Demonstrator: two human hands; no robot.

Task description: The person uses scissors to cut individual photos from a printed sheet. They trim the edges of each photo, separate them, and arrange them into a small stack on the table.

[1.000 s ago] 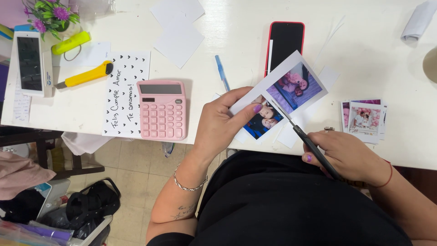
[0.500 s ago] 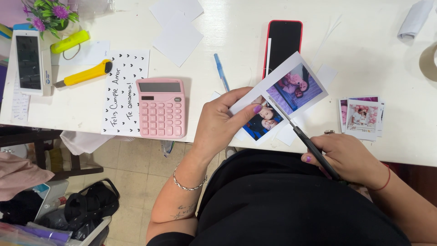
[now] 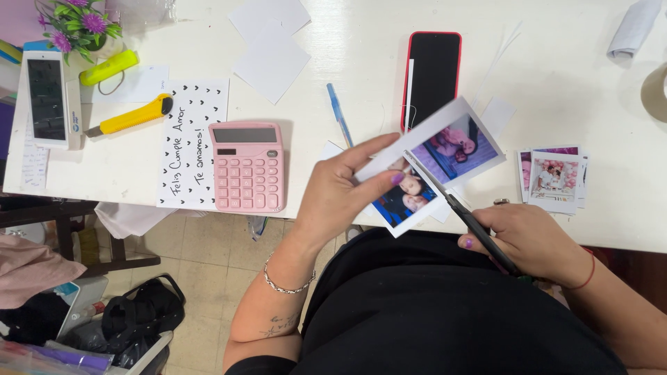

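left hand: (image 3: 347, 187) pinches photo sheet (image 3: 434, 163), thumb on top, fingers under, held over the desk's near edge
right hand: (image 3: 531, 239) closed around scissors (image 3: 462, 212) handles, just off the near edge, over the lap
scissors: blades slightly parted, tips in the sheet between its two prints, cutting line runs diagonally
photo sheet: one strip, two colour prints, white border, tilted, held above the desk
desk: (image 3: 361, 76) white, near edge runs behind both hands; bare patch between calculator and sheet, another right of the phone
photo stack: (image 3: 552, 180) one small pile near the near edge, right of the sheet, apart from it
phones: two; red-cased one (image 3: 431, 76) mid-desk just behind the sheet, white one (image 3: 45, 101) at left edge
calculator: (image 3: 246, 167) one, pink, at near edge, left of left hand
pen: (image 3: 339, 114) one, blue
utility knife: (image 3: 132, 117) one, yellow
heart card: (image 3: 187, 142) one, touching calculator
blank paper squares: (image 3: 271, 42) two, overlapping, far side
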